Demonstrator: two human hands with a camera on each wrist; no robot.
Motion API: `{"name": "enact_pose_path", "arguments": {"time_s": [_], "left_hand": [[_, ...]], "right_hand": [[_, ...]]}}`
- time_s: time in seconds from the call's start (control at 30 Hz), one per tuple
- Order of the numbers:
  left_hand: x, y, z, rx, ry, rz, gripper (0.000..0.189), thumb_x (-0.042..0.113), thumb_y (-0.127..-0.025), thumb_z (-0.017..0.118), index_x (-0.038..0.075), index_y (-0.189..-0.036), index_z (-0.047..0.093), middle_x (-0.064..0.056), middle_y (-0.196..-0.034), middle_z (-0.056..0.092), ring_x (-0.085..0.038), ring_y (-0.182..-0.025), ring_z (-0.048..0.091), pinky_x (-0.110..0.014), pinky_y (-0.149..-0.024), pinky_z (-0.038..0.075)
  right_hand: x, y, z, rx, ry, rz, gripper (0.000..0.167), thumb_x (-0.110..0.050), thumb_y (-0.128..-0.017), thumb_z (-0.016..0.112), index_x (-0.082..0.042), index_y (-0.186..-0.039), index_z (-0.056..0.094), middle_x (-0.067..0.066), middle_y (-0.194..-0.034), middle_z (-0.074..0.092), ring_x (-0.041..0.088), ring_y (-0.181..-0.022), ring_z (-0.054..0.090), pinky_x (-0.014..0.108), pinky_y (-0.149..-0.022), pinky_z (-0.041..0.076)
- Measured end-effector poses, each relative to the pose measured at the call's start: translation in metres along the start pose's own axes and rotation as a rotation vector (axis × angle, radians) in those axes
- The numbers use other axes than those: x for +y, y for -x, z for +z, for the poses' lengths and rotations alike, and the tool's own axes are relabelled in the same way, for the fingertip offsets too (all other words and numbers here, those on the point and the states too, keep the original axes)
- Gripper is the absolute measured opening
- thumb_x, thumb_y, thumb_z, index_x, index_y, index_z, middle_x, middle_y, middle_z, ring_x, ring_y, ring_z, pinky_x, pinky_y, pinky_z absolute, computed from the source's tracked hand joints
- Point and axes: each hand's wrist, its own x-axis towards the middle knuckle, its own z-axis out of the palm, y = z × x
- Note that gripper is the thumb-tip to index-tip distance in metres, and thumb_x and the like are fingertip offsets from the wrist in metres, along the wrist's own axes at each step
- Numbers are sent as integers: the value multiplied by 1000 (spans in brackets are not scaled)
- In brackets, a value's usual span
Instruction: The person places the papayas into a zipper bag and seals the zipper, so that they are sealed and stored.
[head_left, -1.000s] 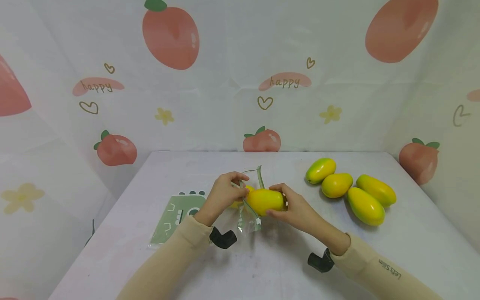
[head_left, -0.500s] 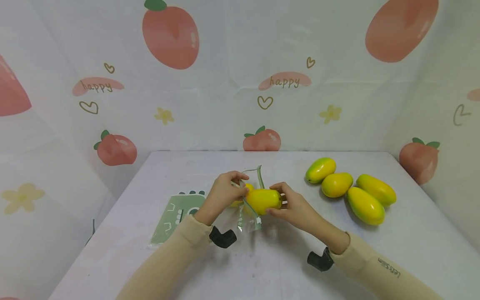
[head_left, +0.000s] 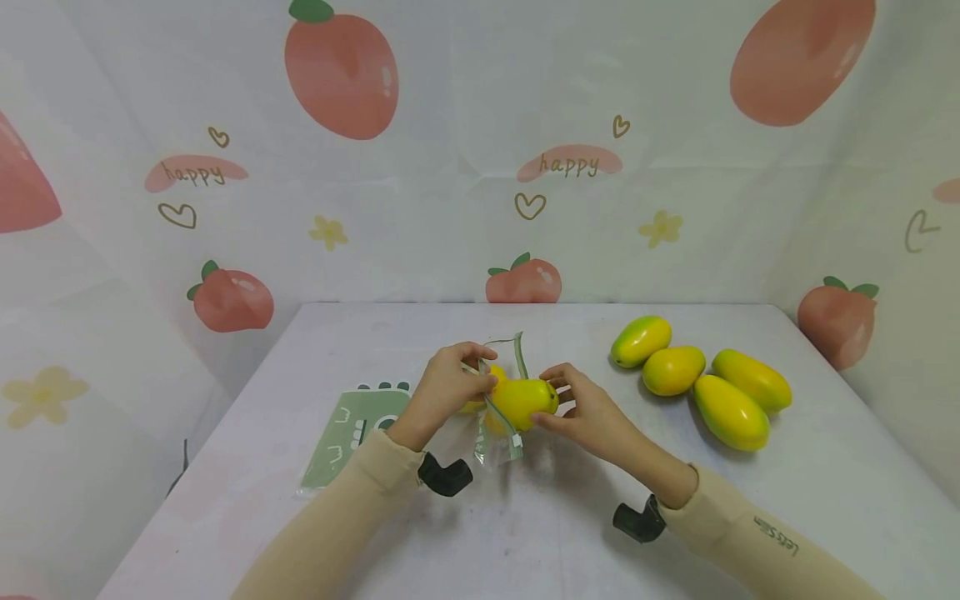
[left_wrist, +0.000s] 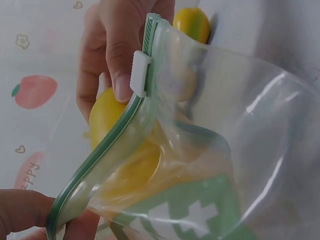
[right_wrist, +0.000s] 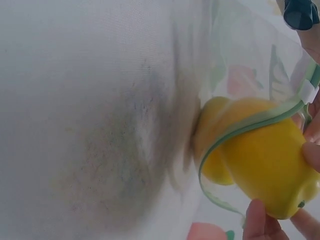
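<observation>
My left hand (head_left: pixel 446 387) pinches the rim of a clear zip bag (left_wrist: pixel 240 110) with a green seal strip, a white slider (left_wrist: pixel 140 73) and a green print. With fingers and thumb, my right hand (head_left: pixel 592 412) holds the outer end of a yellow mango (head_left: pixel 525 404). That mango lies partly through the bag's mouth, its stem end outside, as the right wrist view shows. Behind it, inside the bag, sits another mango (right_wrist: pixel 206 131), partly covered. The left palm is hidden in the head view.
Several yellow-green mangoes (head_left: pixel 731 412) lie together on the right of the white table (head_left: pixel 510 533). A flat green bag (head_left: pixel 341 437) with a cartoon face print lies left, partly behind the left forearm. A printed cloth (head_left: pixel 420 225) hangs at the back.
The mango in my right hand has shifted left, further into the bag, and its stem end now shows. The right fingers followed slightly; the left hand has stayed in place.
</observation>
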Motion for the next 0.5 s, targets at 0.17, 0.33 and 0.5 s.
{"name": "enact_pose_path", "arguments": {"time_s": [0.17, 0.33, 0.5], "left_hand": [[0, 0, 1, -4, -1, -12, 27, 3, -81, 72, 7, -107, 70, -9, -90, 53, -17, -67, 63, -28, -67, 60], [1, -1, 1, -3, -15, -27, 27, 4, -81, 73, 9, -108, 70, -9, -90, 54, -18, -67, 61, -27, -66, 60], [0, -2, 1, -3, -28, -32, 29, 4, -82, 73, 7, -111, 69, -9, -93, 54, -19, -69, 59, -28, -68, 60]], "right_hand": [[1, 0, 0, 9, 36, 12, 49, -22, -84, 76, -9, -125, 54, 14, -115, 55, 25, -100, 61, 32, -79, 57], [2, -1, 1, 20, 70, -3, 46, -20, -84, 76, -10, -125, 58, 11, -100, 51, 21, -92, 59, 31, -78, 56], [4, -2, 2, 0, 61, -33, 45, -18, -86, 72, -5, -127, 57, 10, -103, 59, 22, -92, 62, 35, -80, 57]]}}
